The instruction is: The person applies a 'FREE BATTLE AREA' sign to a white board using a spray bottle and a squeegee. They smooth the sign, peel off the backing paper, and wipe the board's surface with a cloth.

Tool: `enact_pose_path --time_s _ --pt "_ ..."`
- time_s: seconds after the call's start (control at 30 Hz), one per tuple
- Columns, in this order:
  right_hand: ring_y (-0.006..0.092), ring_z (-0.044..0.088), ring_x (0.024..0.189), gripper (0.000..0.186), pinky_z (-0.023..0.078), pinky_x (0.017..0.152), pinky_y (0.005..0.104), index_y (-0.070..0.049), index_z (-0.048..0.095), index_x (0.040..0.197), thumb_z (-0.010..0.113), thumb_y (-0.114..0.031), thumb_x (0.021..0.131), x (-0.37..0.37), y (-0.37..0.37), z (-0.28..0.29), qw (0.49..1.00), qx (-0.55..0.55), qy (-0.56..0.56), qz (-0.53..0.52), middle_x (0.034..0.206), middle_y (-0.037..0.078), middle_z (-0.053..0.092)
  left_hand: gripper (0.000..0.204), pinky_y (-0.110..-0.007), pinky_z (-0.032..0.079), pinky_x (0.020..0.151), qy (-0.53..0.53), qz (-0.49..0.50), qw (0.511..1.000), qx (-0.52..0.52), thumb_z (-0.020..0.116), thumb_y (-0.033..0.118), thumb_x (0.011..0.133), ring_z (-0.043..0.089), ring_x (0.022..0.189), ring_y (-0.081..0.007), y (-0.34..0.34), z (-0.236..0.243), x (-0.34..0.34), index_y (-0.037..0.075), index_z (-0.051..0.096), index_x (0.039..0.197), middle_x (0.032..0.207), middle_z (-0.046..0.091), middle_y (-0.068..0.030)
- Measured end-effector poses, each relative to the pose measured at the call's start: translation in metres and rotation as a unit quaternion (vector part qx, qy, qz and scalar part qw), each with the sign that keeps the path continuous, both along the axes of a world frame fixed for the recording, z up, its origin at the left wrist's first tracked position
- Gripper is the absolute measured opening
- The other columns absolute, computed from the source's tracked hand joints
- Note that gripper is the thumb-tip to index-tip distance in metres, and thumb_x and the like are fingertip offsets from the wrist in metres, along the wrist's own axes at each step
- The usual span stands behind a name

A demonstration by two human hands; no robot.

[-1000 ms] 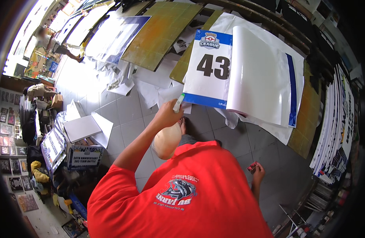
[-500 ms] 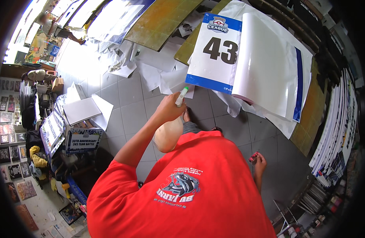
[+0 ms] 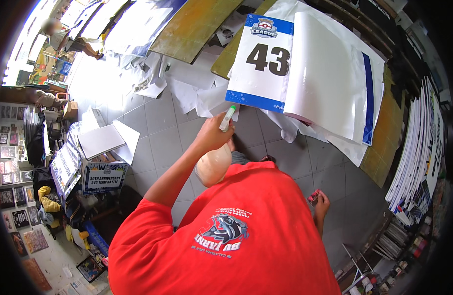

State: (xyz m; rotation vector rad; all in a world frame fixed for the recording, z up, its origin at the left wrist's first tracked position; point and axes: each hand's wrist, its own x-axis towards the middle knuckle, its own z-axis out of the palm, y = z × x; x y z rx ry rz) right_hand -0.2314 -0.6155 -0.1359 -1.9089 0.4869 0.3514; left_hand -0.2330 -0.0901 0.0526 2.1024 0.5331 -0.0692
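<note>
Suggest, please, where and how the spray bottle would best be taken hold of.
I'd grip the spray bottle at its top, just behind the white, green-tipped nozzle, coming from above and the left. The pale body bulges wide below, and the nozzle points forward, so its tip should probably stay uncovered. The left hand wraps that top, hiding the neck.

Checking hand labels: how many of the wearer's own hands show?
2: left hand, near centre, gripping a green-tipped white spray head; right hand, lower right, holding a small red object.
</note>
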Motion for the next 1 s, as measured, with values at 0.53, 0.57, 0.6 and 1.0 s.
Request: enact_pose_path --time_s 0.53,0.57,0.6,1.0 --pt "0.0138 0.062 0.083 0.025 0.051 0.074 0.0273 0.004 0.065 0.11 0.053 -0.011 0.094 -0.008 0.015 -0.001 0.999 0.009 0.025 -0.031 0.097 0.008 0.066 0.03 -0.033 0.053 0.063 0.016 0.04 0.999 0.033 0.062 0.024 0.082 0.068 0.059 -0.0181 0.068 0.022 0.089 -0.003 0.061 0.094 0.071 0.066 -0.0115" --pt "0.0137 0.062 0.082 0.025 0.051 0.074 0.0273 0.004 0.065 0.109 0.053 -0.011 0.094 -0.01 0.018 0.002 0.999 0.004 0.03 -0.037 0.097 0.008 0.066 0.031 -0.035 0.053 0.064 0.014 0.036 0.999 0.03 0.062 0.025 0.082 0.068 0.06 -0.0201 0.071 0.022 0.094 -0.004 0.062 0.094 0.07 0.067 -0.013" --pt "0.0137 0.062 0.082 0.025 0.051 0.074 0.0273 0.004 0.065 0.11 0.053 -0.011 0.094 -0.013 0.016 -0.002 0.999 0.012 0.031 -0.04 0.097 0.008 0.066 0.032 -0.037 0.054 0.065 0.011 0.032 0.999 0.028 0.062 0.026 0.082 0.069 0.061 -0.0221 0.073 0.023 0.1 -0.004 0.062 0.094 0.068 0.067 -0.0146" --pt "0.0135 0.061 0.08 0.024 0.049 0.074 0.0269 0.006 0.066 0.106 0.055 -0.011 0.093 -0.026 0.05 0.003 0.996 0.042 0.026 -0.077 0.091 0.007 0.066 0.034 -0.036 0.054 0.065 -0.005 0.005 0.999 0.034 0.061 0.027 0.081 0.068 0.062 -0.0222 0.109 0.041 0.162 -0.005 0.062 0.094 0.063 0.066 -0.0122"
